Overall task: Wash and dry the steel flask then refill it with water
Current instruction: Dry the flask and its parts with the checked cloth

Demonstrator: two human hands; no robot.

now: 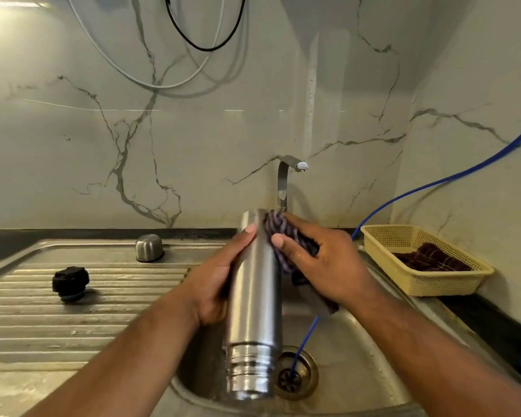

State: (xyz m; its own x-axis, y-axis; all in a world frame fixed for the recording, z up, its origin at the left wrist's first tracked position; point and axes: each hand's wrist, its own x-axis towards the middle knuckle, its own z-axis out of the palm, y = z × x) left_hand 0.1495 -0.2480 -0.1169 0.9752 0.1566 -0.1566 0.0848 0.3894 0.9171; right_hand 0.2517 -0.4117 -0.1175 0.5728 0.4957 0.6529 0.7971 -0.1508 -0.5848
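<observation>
fingers of the left hand [217, 284] wrap round the steel flask [254, 302], thumb lying flat along its front; the right hand [325, 263] pinches a striped cloth [278, 233] against the flask's upper end. filling the lower frame, the stainless sink [358, 341] has a ribbed drainboard [103, 311] on its left. the flask, a smooth brushed cylinder, hangs over the basin at frame centre, long axis near vertical in the frame, threaded mouth towards the bottom edge, base up by the tap [283, 182]. at right, a yellow plastic mesh basket [451, 284] holds a dark folded cloth [430, 258]. a thin blue hose [433, 185] runs down into the drain [295, 377]. on the drainboard sit a domed steel cap [149, 247] and a black stopper [70, 282].
</observation>
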